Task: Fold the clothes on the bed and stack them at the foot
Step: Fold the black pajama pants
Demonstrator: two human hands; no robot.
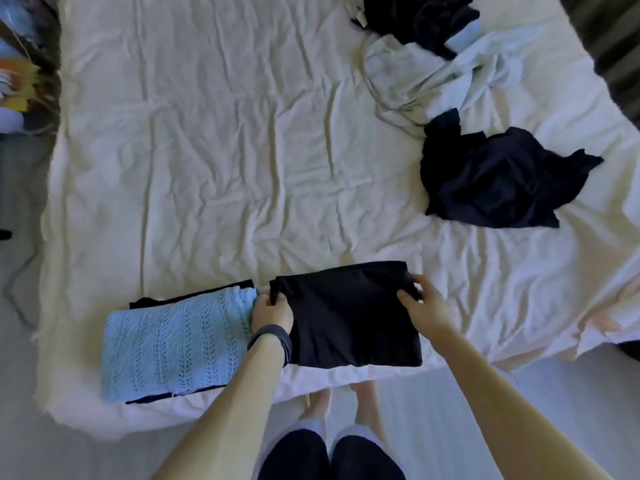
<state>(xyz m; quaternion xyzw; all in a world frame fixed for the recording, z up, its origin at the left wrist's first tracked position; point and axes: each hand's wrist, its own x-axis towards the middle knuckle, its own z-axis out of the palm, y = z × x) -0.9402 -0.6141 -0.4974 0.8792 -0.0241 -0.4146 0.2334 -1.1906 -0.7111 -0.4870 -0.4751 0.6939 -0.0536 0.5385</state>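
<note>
Stack (176, 344) lying near left; left grip (272, 315), right grip (427, 306) pinching folded black garment (349, 320) beside it; crumpled black garment (498, 178), pale-blue garment (450, 74) waiting far right.

Bed (207, 133) before me: white, wrinkled. Pale floor (69, 455) underfoot. Colourful clutter (20, 71) at my far left. Soft, even light.

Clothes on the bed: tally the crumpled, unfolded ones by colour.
Black: 2, the near black heap and the far black heap
Pale blue: 1, the pale blue heap
Total: 3
</note>
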